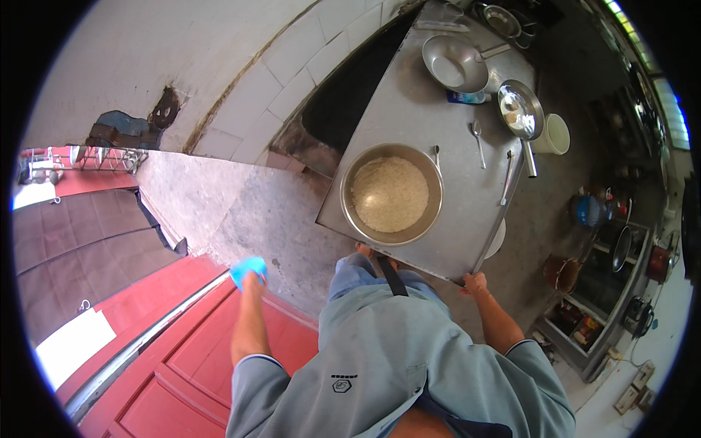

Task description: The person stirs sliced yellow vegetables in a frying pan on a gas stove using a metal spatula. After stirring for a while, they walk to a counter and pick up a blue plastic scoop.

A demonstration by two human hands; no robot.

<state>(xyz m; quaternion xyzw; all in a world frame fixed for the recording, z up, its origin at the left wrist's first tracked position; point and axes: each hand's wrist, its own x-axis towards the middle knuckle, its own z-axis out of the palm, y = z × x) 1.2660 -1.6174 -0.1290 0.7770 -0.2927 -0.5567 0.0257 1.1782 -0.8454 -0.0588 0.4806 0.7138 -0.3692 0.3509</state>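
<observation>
My left hand is out to the left, beside the red door, and grips a bright blue plastic bowl; its inside is washed out by glare. At the near right corner of the metal table, my right hand has its fingers curled over the edge. In front of me on the table stands a large round steel basin. White rice covers its bottom. Just right of the basin lies a small spoon, with a larger metal spoon farther right.
Farther back sit a steel wok, a blue bottle and a frying pan holding small round pieces. Another utensil lies along the right edge. A pale bucket stands beyond it. The red panelled door is at my left.
</observation>
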